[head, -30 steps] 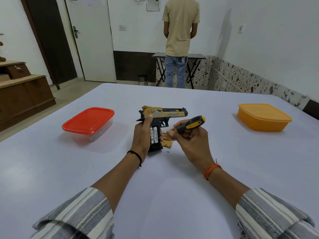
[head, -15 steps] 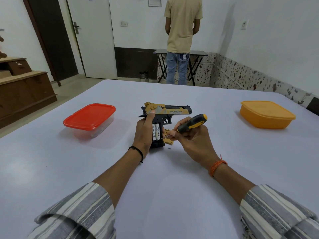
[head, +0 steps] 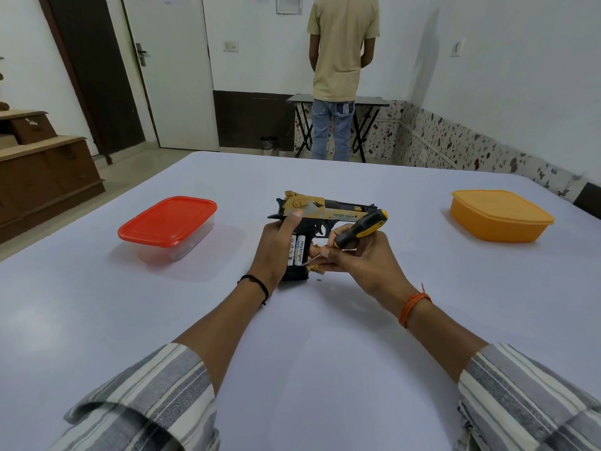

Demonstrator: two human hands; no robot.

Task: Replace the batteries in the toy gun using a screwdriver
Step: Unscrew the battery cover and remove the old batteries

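Two white batteries (head: 296, 250) sit exposed in the black-and-gold plastic toy gun (head: 320, 214), gripped by the left hand (head: 276, 252); the right hand (head: 361, 258) clasps a black-and-yellow screwdriver (head: 361, 227).

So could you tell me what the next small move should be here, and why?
Probably lever a battery out with the screwdriver: the toy gun grip is open, two batteries sit exposed, and the tip rests beside them while the left hand steadies it.
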